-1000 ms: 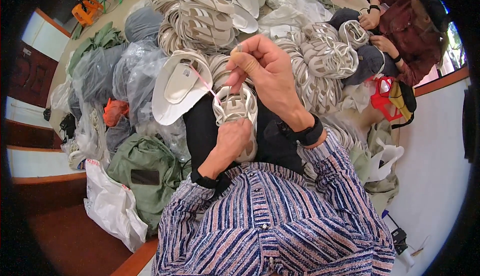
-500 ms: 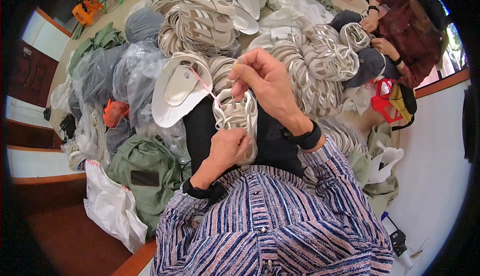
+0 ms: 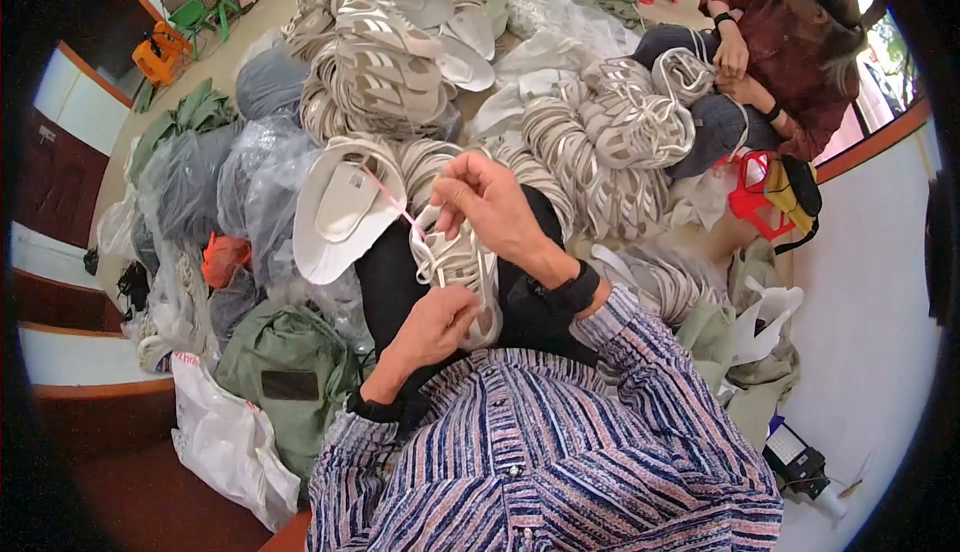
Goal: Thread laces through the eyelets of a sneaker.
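Note:
A beige and white shoe upper (image 3: 468,264) with loose white laces lies across my dark-trousered lap. My right hand (image 3: 495,210) is at its collar end, thumb and fingers pinched on a lace. Low on the upper, my left hand (image 3: 432,327) has its fingertips pressed together against the lacing; what they grip, if anything, is hidden. Beside it on the left is another upper (image 3: 340,214), its pale inside and flared white edge showing. A pink strip (image 3: 395,202) runs from that upper toward the laced one.
Stacked shoe uppers (image 3: 385,67) rise ahead, with another row (image 3: 600,157) to the right. Plastic-wrapped bundles (image 3: 265,177) and a green bag (image 3: 290,377) sit left. A co-worker (image 3: 790,62) handles an upper at the far right, near a red stool (image 3: 755,197).
My right hand has come down closer to the upper's collar. The left hand stays low on the upper. The view has shifted, and a seated person now shows at the far left.

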Demonstrator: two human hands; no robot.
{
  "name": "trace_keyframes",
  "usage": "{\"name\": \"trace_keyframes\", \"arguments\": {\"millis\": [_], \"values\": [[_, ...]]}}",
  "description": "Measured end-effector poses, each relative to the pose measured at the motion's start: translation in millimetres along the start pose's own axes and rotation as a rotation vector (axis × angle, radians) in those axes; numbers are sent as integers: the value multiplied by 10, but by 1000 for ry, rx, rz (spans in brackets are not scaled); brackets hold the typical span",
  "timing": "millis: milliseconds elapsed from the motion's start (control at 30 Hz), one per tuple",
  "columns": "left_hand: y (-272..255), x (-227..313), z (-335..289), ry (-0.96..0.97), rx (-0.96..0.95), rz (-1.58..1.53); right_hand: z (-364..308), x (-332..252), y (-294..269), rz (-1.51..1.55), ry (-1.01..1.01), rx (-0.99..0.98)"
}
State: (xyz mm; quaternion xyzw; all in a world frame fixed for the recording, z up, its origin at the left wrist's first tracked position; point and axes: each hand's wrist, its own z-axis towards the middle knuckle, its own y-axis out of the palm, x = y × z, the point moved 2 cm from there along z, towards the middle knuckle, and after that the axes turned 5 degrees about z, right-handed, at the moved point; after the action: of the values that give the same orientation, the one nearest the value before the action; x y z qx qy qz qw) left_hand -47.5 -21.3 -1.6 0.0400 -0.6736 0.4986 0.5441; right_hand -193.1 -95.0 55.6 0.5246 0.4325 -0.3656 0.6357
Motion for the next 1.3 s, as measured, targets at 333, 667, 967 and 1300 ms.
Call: {"name": "trace_keyframes", "arguments": {"millis": [333,667,967,1300], "values": [[187,-113,166,-193,194,-42,-17,-383,140,16,-101,64],[104,-126,91,2,3,11,78,-139,-29,-327,-108,98],[141,-102,119,-283,40,12,159,97,-74,-418,-226,56],[336,-158,166,-136,38,0,-69,-46,153,-289,-23,25]]}}
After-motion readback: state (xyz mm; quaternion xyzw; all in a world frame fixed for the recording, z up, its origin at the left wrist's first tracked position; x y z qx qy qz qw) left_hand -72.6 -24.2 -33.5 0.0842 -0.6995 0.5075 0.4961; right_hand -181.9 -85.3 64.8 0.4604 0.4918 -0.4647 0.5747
